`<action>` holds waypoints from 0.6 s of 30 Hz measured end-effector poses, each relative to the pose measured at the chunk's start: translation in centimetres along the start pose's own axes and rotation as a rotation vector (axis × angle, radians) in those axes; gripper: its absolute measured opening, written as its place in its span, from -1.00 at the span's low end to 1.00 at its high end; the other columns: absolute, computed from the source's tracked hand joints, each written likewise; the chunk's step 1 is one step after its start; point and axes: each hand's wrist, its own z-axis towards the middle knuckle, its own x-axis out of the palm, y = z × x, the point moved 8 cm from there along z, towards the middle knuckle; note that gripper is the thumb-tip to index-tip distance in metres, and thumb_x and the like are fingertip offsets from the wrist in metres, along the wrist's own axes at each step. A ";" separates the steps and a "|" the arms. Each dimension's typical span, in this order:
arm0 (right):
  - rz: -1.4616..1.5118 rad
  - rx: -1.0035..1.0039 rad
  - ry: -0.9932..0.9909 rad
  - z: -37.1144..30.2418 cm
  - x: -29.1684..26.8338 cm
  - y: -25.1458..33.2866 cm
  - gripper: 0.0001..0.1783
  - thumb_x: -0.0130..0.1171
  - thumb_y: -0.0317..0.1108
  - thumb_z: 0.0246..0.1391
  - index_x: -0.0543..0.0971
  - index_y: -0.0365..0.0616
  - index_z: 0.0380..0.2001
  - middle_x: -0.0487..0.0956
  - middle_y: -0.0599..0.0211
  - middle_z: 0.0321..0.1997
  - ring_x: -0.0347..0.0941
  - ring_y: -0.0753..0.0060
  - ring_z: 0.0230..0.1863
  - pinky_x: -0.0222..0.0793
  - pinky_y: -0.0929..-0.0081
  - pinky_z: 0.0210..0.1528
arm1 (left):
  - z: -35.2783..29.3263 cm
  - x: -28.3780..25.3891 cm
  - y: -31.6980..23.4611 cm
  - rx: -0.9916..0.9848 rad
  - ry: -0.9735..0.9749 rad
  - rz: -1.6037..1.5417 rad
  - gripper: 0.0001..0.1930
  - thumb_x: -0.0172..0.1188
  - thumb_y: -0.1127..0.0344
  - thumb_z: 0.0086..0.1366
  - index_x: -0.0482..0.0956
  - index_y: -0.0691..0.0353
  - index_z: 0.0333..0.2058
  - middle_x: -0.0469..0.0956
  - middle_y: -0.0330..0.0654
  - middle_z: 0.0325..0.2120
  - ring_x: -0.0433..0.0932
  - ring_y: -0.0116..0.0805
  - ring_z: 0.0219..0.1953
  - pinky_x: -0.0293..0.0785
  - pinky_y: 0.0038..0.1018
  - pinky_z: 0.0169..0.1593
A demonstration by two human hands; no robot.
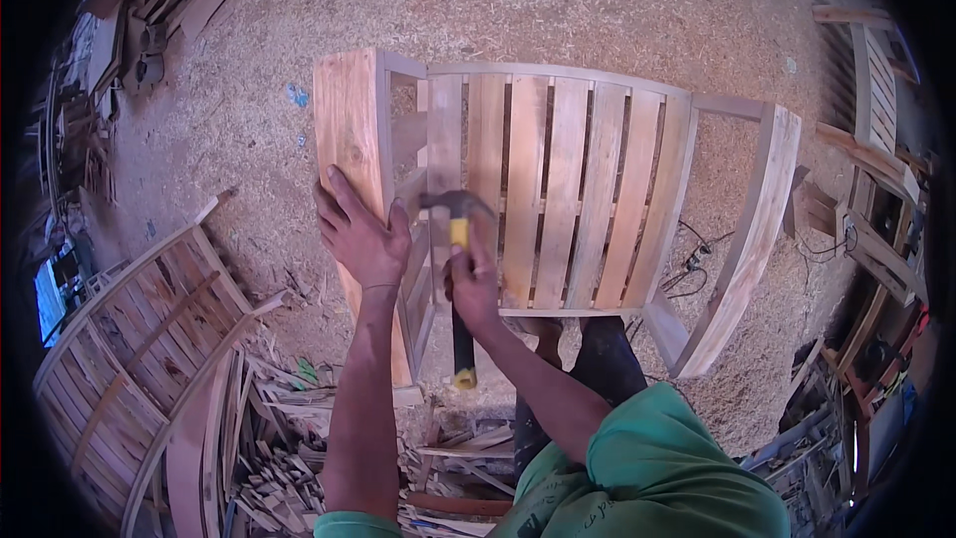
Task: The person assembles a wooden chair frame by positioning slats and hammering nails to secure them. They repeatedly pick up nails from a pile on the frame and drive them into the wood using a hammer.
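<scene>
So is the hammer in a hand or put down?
In a hand: the right hand grips the hammer, whose head sticks out beyond it.

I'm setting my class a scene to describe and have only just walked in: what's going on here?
A person is working on a slatted wooden bench. Their left hand lies spread on the wide board at the bench's left end. Their right hand grips a hammer, its head near the left thumb; whether it touches the bench is unclear. Another slatted wooden piece stands at the lower left, near a heap of wood scraps.
</scene>
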 end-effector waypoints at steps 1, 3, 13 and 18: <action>0.070 -0.030 -0.084 0.1 -0.3 0.1 -0.25 0.04 -0.20 0.63 0.04 0.25 0.72 0.44 0.55 -0.49 0.32 0.73 -0.57 0.36 0.61 -0.55 | 0.0 0.1 0.1 -0.003 -0.001 0.004 0.09 0.24 -0.26 0.33 -0.01 0.14 0.66 0.15 0.46 0.49 0.30 0.51 0.39 0.21 0.24 0.44; 0.135 -0.072 -0.180 -0.7 0.0 0.9 -0.28 0.04 -0.21 0.63 0.09 0.24 0.71 0.45 0.55 -0.48 0.32 0.72 -0.58 0.35 0.60 -0.56 | 0.2 0.2 0.1 -0.004 0.005 -0.020 0.11 0.28 -0.24 0.30 -0.01 0.14 0.65 0.17 0.46 0.49 0.29 0.53 0.40 0.20 0.24 0.45; -0.098 -0.016 -0.011 1.1 -0.6 -1.9 -0.27 0.07 -0.31 0.60 0.13 0.15 0.70 0.44 0.50 -0.47 0.36 0.67 -0.53 0.36 0.48 -0.50 | -0.1 0.3 -0.2 0.013 -0.018 -0.010 0.11 0.29 -0.13 0.24 -0.01 0.11 0.65 0.13 0.45 0.51 0.30 0.53 0.37 0.21 0.24 0.44; -0.004 -0.026 -0.112 0.0 0.2 0.4 -0.32 0.08 -0.33 0.59 0.23 0.03 0.66 0.45 0.52 -0.52 0.39 0.67 -0.50 0.37 0.51 -0.45 | 0.1 -0.2 -0.1 -0.025 0.008 0.004 0.11 0.29 -0.13 0.24 -0.01 0.12 0.66 0.14 0.43 0.51 0.31 0.52 0.38 0.21 0.25 0.44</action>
